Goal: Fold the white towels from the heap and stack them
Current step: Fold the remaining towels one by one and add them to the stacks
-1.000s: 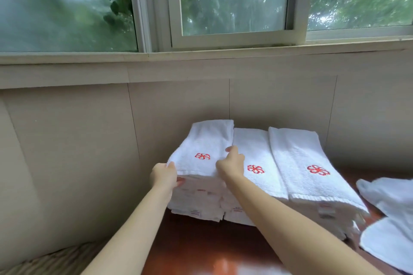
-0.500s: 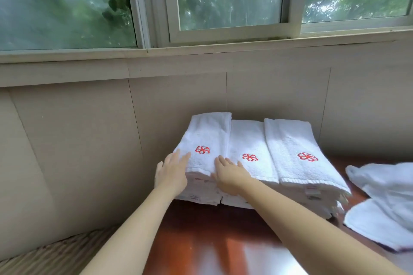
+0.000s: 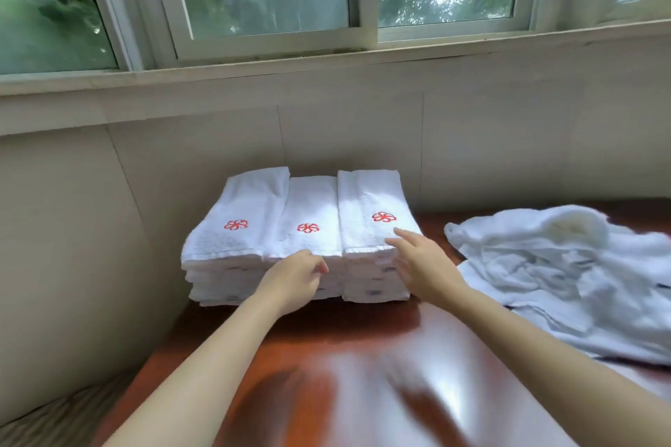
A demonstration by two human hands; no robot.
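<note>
At the far left corner of the desk (image 3: 363, 337), the left stack (image 3: 232, 229) is released; the right hand (image 3: 425, 265) is laid flat on the right stack (image 3: 370, 207), the left hand (image 3: 290, 283) loosely curled, empty; the heap (image 3: 562, 265) is judged next.

Stacks (image 3: 301, 236): white terry cloth, nubby matt pile, flat woven band at the hem, red stitched emblems (image 3: 383, 217); heap (image 3: 566, 276): same matt terry; worktop (image 3: 363, 374): red-brown wood, smooth, high-gloss, mirroring the light; wall (image 3: 345, 141): beige panels, matt, smooth; window frame (image 3: 268, 45): white, smooth.
</note>
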